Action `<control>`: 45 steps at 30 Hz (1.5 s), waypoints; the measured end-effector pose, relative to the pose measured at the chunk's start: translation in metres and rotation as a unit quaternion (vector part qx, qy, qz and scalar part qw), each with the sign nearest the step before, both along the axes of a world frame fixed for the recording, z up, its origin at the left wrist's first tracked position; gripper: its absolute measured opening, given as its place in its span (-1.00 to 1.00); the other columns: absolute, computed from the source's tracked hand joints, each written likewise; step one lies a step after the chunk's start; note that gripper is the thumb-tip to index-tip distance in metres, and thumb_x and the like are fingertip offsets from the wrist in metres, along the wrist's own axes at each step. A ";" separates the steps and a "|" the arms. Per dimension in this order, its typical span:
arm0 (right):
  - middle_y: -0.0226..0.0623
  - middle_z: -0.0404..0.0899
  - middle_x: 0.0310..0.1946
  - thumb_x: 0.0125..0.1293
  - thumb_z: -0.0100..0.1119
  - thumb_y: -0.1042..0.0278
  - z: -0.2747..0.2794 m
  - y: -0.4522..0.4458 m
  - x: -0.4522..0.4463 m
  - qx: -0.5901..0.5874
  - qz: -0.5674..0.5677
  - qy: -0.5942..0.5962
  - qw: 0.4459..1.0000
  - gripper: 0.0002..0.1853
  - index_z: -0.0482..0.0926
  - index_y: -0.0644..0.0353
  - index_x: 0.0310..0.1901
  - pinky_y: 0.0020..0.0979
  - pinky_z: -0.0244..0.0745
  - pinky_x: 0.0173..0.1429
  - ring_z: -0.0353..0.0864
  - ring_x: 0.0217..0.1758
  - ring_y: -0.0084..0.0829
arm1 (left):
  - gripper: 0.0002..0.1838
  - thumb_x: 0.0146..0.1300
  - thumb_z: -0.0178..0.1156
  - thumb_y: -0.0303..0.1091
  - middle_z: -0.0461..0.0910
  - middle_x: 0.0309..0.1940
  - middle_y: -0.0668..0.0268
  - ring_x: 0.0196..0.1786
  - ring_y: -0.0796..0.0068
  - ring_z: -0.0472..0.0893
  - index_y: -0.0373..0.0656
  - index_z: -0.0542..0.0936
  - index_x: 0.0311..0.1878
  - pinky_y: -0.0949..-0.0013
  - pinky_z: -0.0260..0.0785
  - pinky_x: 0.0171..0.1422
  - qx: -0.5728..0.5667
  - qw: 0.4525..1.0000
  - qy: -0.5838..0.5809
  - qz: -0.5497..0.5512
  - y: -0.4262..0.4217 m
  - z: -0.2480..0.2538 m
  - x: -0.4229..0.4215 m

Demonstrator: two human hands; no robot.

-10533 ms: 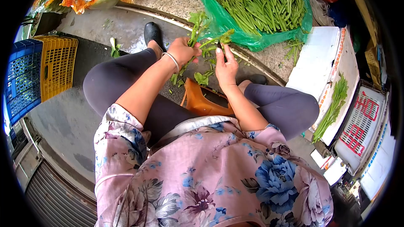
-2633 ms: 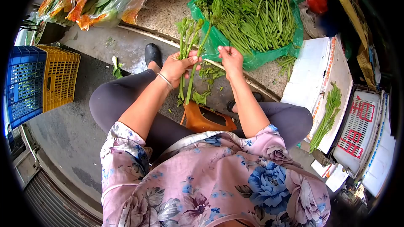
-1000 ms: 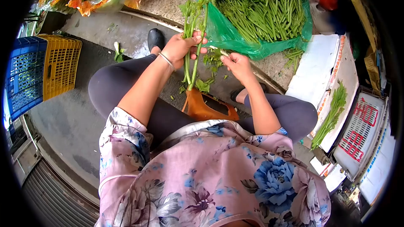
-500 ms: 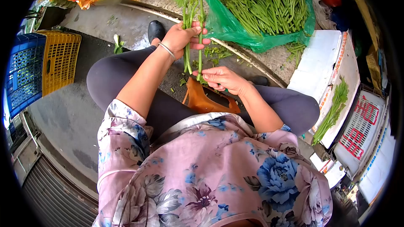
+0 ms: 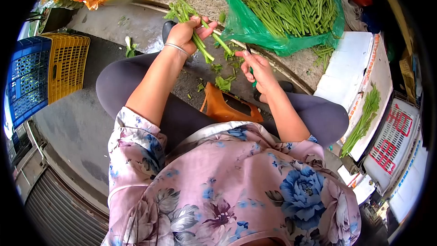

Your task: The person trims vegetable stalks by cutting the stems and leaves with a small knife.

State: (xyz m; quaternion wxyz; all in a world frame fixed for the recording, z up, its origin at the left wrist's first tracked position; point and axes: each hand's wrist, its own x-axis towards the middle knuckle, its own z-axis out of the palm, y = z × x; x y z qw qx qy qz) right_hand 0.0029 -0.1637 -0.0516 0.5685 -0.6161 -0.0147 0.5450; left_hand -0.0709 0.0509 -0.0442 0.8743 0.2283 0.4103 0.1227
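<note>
My left hand (image 5: pixel 187 35) is closed around a few green celery stalks (image 5: pixel 203 49), with their leafy tops (image 5: pixel 180 9) pointing up and left. One stalk stands apart from the others, its cut end beside my right fingertips. My right hand (image 5: pixel 258 69) is closed on a small green-handled tool, likely a knife (image 5: pixel 253 76); a short dark part shows near the thumb and the rest is hidden in the palm. Below the hands lie torn leaves (image 5: pixel 225 83) on the ground.
An open green plastic bag (image 5: pixel 282 45) full of celery lies ahead to the right. A small celery bunch (image 5: pixel 364 118) rests on a white box (image 5: pixel 343 64). Blue and yellow crates (image 5: pixel 68 68) stand at left. An orange plastic piece (image 5: pixel 218 105) sits between my legs.
Both hands have moved apart, the left one up and left, the right one up and right. The stalks now slant down to the right, and the single stalk spreads away from the others.
</note>
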 end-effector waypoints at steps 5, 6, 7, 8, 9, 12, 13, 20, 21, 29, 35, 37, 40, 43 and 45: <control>-0.42 0.46 -0.60 0.18 0.12 0.14 -0.002 0.008 0.045 -0.025 -0.095 -0.249 0.964 -0.69 0.53 0.27 -0.25 -0.67 0.15 -0.65 0.29 -0.69 -0.70 | -0.91 0.31 -0.20 -0.45 0.50 -0.28 0.23 -0.18 0.27 0.58 -0.12 0.30 -0.31 0.40 0.52 -0.27 0.070 0.995 0.031 -0.063 -0.003 0.006 -0.001; -0.38 0.49 -0.59 0.16 0.15 0.17 -0.017 0.007 0.071 -0.043 -0.122 -0.323 0.938 -0.69 0.54 0.29 -0.27 -0.64 0.21 -0.63 0.34 -0.67 -0.69 | -0.92 0.31 -0.19 -0.44 0.50 -0.30 0.26 -0.20 0.28 0.59 -0.09 0.29 -0.31 0.34 0.51 -0.28 0.084 0.993 0.046 -0.069 -0.004 0.007 -0.001; -0.34 0.52 -0.56 0.15 0.15 0.16 -0.018 0.008 0.093 -0.113 -0.113 -0.376 0.913 -0.69 0.54 0.26 -0.25 -0.55 0.29 -0.57 0.43 -0.61 -0.60 | -0.93 0.31 -0.19 -0.43 0.50 -0.31 0.29 -0.21 0.30 0.59 -0.07 0.28 -0.30 0.28 0.50 -0.28 0.097 0.991 0.062 -0.074 -0.006 0.008 -0.001; -0.30 0.56 -0.52 0.14 0.14 0.15 -0.018 0.009 0.112 -0.182 -0.103 -0.425 0.881 -0.69 0.55 0.24 -0.23 -0.46 0.37 -0.51 0.52 -0.54 -0.50 | -0.93 0.31 -0.19 -0.43 0.50 -0.31 0.29 -0.21 0.30 0.59 -0.07 0.28 -0.30 0.28 0.50 -0.28 0.097 0.990 0.059 -0.078 -0.007 0.008 -0.001; -0.30 0.56 -0.52 0.14 0.14 0.15 -0.019 0.012 0.125 -0.183 -0.106 -0.428 0.879 -0.69 0.55 0.24 -0.23 -0.46 0.37 -0.51 0.52 -0.54 -0.50 | -0.95 0.30 -0.19 -0.43 0.49 -0.33 0.31 -0.21 0.29 0.59 -0.06 0.28 -0.29 0.25 0.48 -0.32 0.091 0.991 0.069 -0.073 -0.009 0.009 0.000; -0.25 0.59 -0.39 0.13 0.12 0.11 -0.029 0.020 0.158 -0.385 0.098 -0.533 0.747 -0.70 0.56 0.13 -0.19 -0.28 0.43 -0.29 0.58 -0.33 -0.30 | -0.97 0.29 -0.16 -0.43 0.43 -0.44 0.37 -0.31 0.37 0.57 -0.05 0.27 -0.27 0.31 0.40 -0.47 0.076 0.994 0.067 -0.052 -0.012 0.013 0.005; -0.24 0.58 -0.34 0.12 0.12 0.09 -0.041 0.021 0.166 -0.415 0.182 -0.501 0.737 -0.69 0.56 0.09 -0.18 -0.25 0.42 -0.22 0.56 -0.26 -0.26 | -0.97 0.28 -0.12 -0.43 0.43 -0.45 0.37 -0.38 0.43 0.54 -0.04 0.30 -0.28 0.35 0.41 -0.43 0.082 0.993 0.071 -0.038 -0.011 0.008 0.006; -0.23 0.58 -0.35 0.09 0.14 0.07 -0.009 0.011 0.177 -0.407 0.179 -0.504 0.741 -0.71 0.59 0.05 -0.23 -0.28 0.41 -0.17 0.55 -0.28 -0.25 | -0.88 0.25 0.01 -0.34 0.17 -0.62 0.50 -0.58 0.64 0.18 -0.13 0.42 -0.19 0.60 0.05 -0.60 0.028 0.999 0.045 -0.005 -0.011 0.003 0.011; -0.25 0.58 -0.39 0.07 0.18 0.10 0.001 0.005 0.178 -0.377 0.160 -0.494 0.767 -0.71 0.58 0.09 -0.25 -0.33 0.41 -0.20 0.55 -0.33 -0.30 | -0.87 0.24 0.02 -0.32 0.17 -0.62 0.50 -0.58 0.64 0.19 -0.13 0.43 -0.20 0.60 0.06 -0.59 0.027 0.999 0.035 -0.019 -0.012 0.003 0.011; -0.35 0.54 -0.50 0.09 0.23 0.33 0.034 -0.014 0.070 -0.035 -0.059 -0.104 0.992 -0.78 0.53 0.28 -0.29 -0.70 0.04 -0.68 0.21 -0.72 -0.77 | -0.83 0.17 0.12 -0.30 0.53 -0.38 0.37 -0.38 0.55 0.52 -0.06 0.40 -0.20 0.56 0.23 -0.51 0.072 0.993 0.023 -0.092 -0.038 0.009 0.022; -0.40 0.52 -0.53 0.10 0.23 0.26 0.022 0.004 0.000 0.018 -0.046 -0.031 0.998 -0.77 0.50 0.22 -0.30 -0.72 0.01 -0.69 0.20 -0.73 -0.77 | -0.67 0.03 0.27 -0.40 0.55 -0.32 0.33 -0.28 0.46 0.57 -0.11 0.36 -0.17 0.58 0.21 -0.52 0.076 0.989 -0.031 -0.123 -0.045 0.016 0.017; -0.42 0.52 -0.53 0.10 0.23 0.25 0.024 0.009 -0.008 0.019 -0.034 -0.034 0.999 -0.77 0.50 0.22 -0.30 -0.72 0.02 -0.68 0.21 -0.72 -0.77 | -0.66 0.02 0.27 -0.40 0.55 -0.32 0.33 -0.28 0.46 0.57 -0.12 0.36 -0.17 0.58 0.21 -0.52 0.085 0.987 -0.034 -0.135 -0.043 0.015 0.014; -0.46 0.46 -0.54 0.18 0.13 0.18 0.022 0.016 -0.007 0.006 -0.011 -0.081 0.997 -0.72 0.52 0.23 -0.22 -0.71 0.04 -0.67 0.21 -0.70 -0.76 | -0.66 0.05 0.24 -0.42 0.56 -0.28 0.30 -0.30 0.48 0.58 -0.15 0.36 -0.12 0.58 0.20 -0.51 0.079 0.986 -0.033 -0.141 -0.035 0.011 0.004; -0.51 0.37 -0.54 0.28 -0.04 0.07 0.028 0.030 0.007 0.048 -0.040 -0.118 0.991 -0.58 0.46 0.28 -0.04 -0.72 0.05 -0.62 0.21 -0.64 -0.76 | -0.69 0.09 0.21 -0.41 0.56 -0.24 0.28 -0.30 0.51 0.58 -0.15 0.38 -0.10 0.59 0.18 -0.51 0.083 0.983 -0.032 -0.164 -0.027 0.005 -0.007; -0.51 0.38 -0.54 0.28 -0.03 0.08 0.030 0.042 0.014 0.076 -0.047 -0.116 0.989 -0.57 0.42 0.26 0.02 -0.71 0.06 -0.61 0.20 -0.63 -0.75 | -0.74 0.14 0.15 -0.39 0.56 -0.22 0.36 -0.31 0.60 0.55 -0.13 0.41 -0.10 0.65 0.17 -0.55 0.084 0.978 -0.017 -0.191 -0.025 0.003 -0.013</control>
